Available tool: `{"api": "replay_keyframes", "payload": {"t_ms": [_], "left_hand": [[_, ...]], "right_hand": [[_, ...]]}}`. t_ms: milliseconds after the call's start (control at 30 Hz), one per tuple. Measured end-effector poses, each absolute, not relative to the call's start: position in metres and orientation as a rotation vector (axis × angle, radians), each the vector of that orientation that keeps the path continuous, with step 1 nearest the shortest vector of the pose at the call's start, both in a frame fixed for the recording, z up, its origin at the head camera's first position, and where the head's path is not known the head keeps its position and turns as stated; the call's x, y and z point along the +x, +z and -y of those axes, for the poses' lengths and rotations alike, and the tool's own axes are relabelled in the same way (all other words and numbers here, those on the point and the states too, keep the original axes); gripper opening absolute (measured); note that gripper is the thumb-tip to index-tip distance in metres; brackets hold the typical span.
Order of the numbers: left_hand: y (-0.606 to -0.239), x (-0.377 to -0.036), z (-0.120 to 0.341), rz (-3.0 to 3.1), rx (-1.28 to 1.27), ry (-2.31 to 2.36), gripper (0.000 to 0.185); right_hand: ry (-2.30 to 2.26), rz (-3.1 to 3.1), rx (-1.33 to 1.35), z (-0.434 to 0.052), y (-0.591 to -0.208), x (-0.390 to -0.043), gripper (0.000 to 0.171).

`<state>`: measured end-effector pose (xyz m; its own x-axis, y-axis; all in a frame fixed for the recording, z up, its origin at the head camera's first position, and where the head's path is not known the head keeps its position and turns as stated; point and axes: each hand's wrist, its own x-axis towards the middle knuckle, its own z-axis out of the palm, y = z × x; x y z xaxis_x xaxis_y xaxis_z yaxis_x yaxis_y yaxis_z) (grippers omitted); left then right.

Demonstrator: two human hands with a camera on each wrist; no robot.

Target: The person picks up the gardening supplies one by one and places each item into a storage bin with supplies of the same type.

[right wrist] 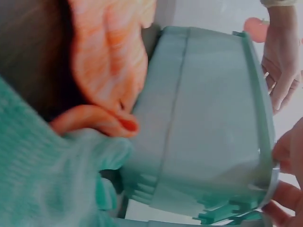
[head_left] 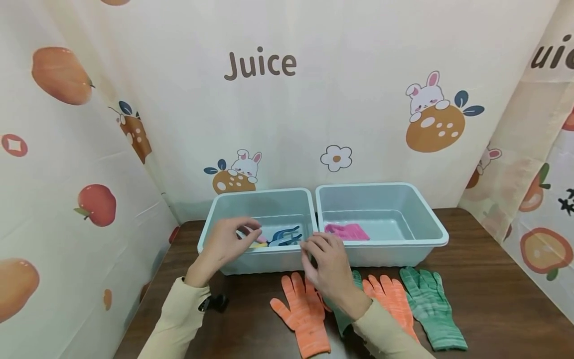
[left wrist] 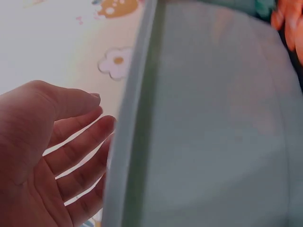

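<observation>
My left hand (head_left: 230, 239) hovers over the front left rim of the left light-blue bin (head_left: 264, 259), its fingers loosely bent and nothing between thumb and fingers. Inside that bin lie dark blue clip-like pieces (head_left: 285, 236), with bits of yellow and pink partly hidden by the hand. My right hand (head_left: 329, 267) is at the same bin's front right corner, fingertips right at the rim and loosely bent, holding nothing visible. In the right wrist view, the fingers (right wrist: 285, 196) overlap the rim corner. A flat pink piece (head_left: 347, 232) lies in the right light-blue bin (head_left: 381, 255).
On the dark wooden table (head_left: 502, 279), in front of the bins, lie an orange glove (head_left: 305, 314), a second orange glove (head_left: 392, 301) and a green glove (head_left: 432, 309). Another green glove (head_left: 342, 316) is partly under my right arm. A printed curtain (head_left: 287, 114) hangs behind.
</observation>
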<state>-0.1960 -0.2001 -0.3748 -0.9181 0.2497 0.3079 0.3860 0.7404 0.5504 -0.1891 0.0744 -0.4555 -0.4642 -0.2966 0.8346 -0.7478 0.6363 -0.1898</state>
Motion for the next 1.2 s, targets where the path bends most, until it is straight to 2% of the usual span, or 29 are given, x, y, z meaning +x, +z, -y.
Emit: {"api": "replay_keyframes", "payload": {"t_ms": [400, 700, 833, 1200], "left_hand": [[-0.368, -0.165, 0.171, 2.573, -0.719, -1.26, 0.012], [-0.372, -0.152, 0.165, 2.585, -0.673, -1.321, 0.014], [-0.376, -0.147, 0.165, 2.607, -0.642, -1.338, 0.014], [-0.375, -0.124, 0.165, 2.58, -0.702, -1.246, 0.017]], "right_hand": [[0.829, 2.212, 0.94, -0.096, -0.437, -0.175, 0.03], [0.856, 2.178, 0.934, -0.112, -0.43, -0.161, 0.027], [0.833, 2.171, 0.901, -0.123, -0.433, -0.16, 0.031], [0.804, 2.215, 0.811, -0.15, -0.44, -0.149, 0.029]]}}
